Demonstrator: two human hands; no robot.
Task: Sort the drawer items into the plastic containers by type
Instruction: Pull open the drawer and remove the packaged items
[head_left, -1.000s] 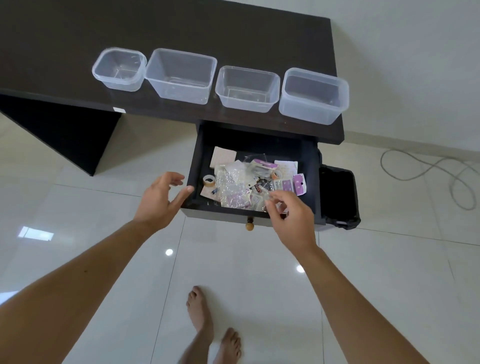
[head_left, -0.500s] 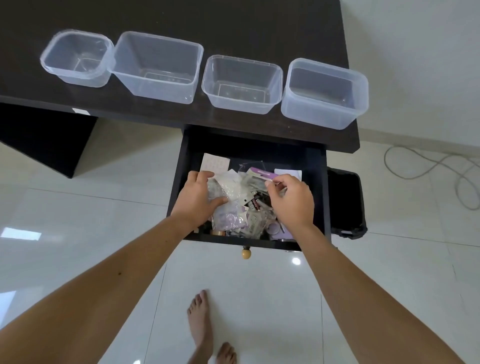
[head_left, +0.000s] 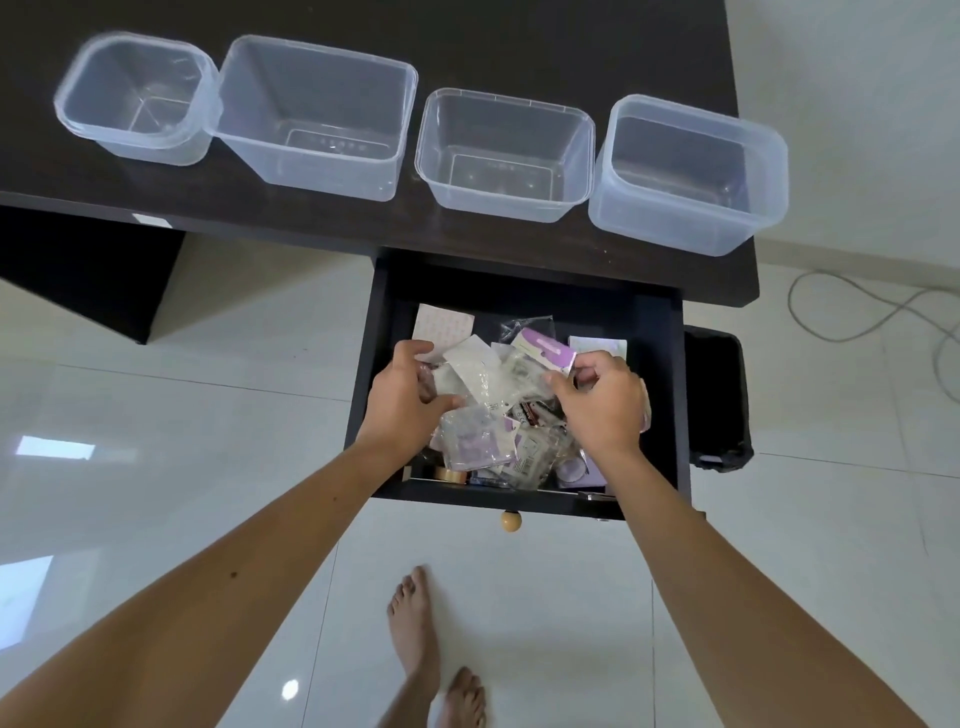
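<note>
Hands work inside the open dark wooden drawer (head_left: 660, 395), which is pulled out from under the dark brown desk (head_left: 519, 47). A loose heap of small clear plastic packets and purple-backed cards (head_left: 498, 415) fills the drawer's middle and front. The left hand (head_left: 402, 400) lies on the heap's left side, fingers curled into the clear packets and thumb stretched toward the middle, gripping them. The right hand (head_left: 602, 400) sits on the heap's right side with its fingers curled round a purple card; exactly how much it holds I cannot tell. At the drawer's front left corner a small roll of tan tape (head_left: 449, 474) shows, and a round wooden knob (head_left: 510, 521) sticks out from the drawer's front. Behind the drawer, on the desk, four clear plastic containers stand in a row, all with nothing in them: a small square tub (head_left: 137, 98), a large rectangular tub (head_left: 317, 117), a medium tub (head_left: 504, 153) and a frosted tub (head_left: 685, 174) directly above the drawer's right end.
</note>
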